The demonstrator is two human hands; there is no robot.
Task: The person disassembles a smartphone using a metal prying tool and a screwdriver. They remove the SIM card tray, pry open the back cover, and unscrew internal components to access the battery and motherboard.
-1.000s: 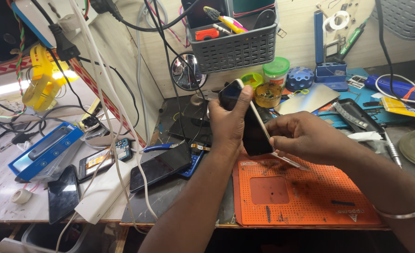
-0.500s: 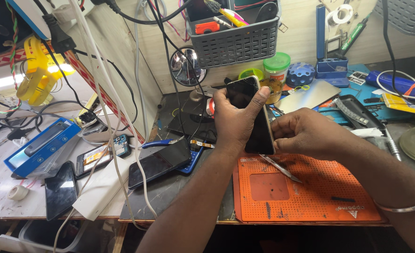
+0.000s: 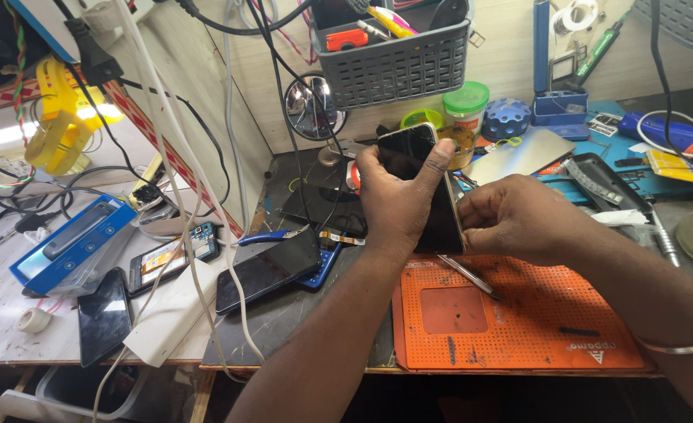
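Observation:
My left hand [image 3: 397, 196] grips a black smartphone [image 3: 433, 200] with a pale gold edge, held upright over the bench, thumb across its upper screen. My right hand [image 3: 519, 219] presses against the phone's right edge, fingers curled around a thin metal tool; what its tip does at the seam is hidden. Metal tweezers [image 3: 472, 278] lie just below the hands on the orange perforated work mat [image 3: 534, 337]. A thin bangle [image 3: 679, 345] circles my right wrist.
A grey basket [image 3: 393, 66] of tools hangs at the back wall near a round mirror [image 3: 311, 106]. Small jars [image 3: 465, 106], a metal plate [image 3: 523, 153], several phones [image 3: 268, 270] and a blue box [image 3: 68, 239] lie around, with cables hanging at left.
The phone has been tilted more upright and nearer to me. My right hand has shifted from the lower edge up to the phone's right side; the tweezers now lie on the mat.

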